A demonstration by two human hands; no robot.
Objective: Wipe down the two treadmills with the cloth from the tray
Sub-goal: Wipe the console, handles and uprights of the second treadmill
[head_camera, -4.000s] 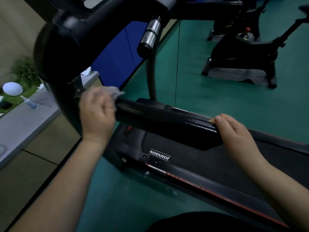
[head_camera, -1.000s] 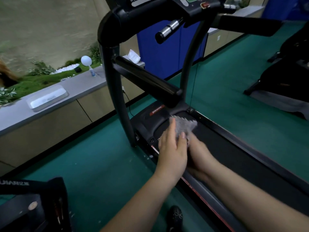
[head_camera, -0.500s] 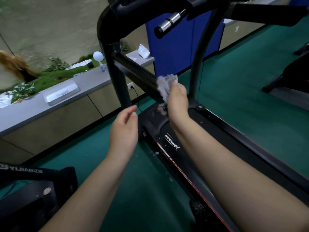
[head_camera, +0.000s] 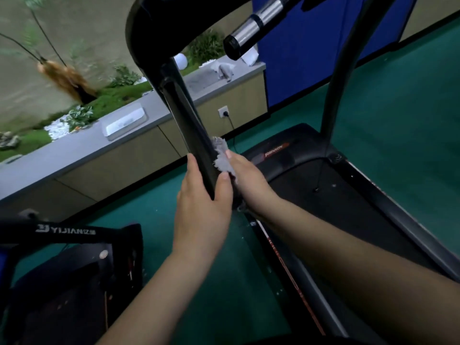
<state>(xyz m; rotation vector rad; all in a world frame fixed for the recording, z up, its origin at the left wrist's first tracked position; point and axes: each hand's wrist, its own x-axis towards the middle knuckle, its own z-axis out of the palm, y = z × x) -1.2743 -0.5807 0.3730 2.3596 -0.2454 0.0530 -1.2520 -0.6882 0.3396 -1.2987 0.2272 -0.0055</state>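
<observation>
Half done at best: left hand (head_camera: 201, 202) grips the Johnson upright (head_camera: 179, 103), right hand (head_camera: 249, 181) clutches cloth (head_camera: 222, 161) against it; YIJIAN machine (head_camera: 64, 277), eight o'clock, pending.

The tray (head_camera: 125, 123) sits on the counter (head_camera: 62, 153) left of the treadmill (head_camera: 336, 195), another machine (head_camera: 74, 282) nearer left.

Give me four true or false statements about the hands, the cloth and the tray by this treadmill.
1. The right hand holds the grey cloth against the black handrail. True.
2. The left hand hangs free and touches nothing. False: its fingers and thumb wrap round the handrail.
3. The tray lies on the treadmill belt. False: it sits on the grey counter behind.
4. The treadmill's front cover reads JOHNSON. True.
</observation>
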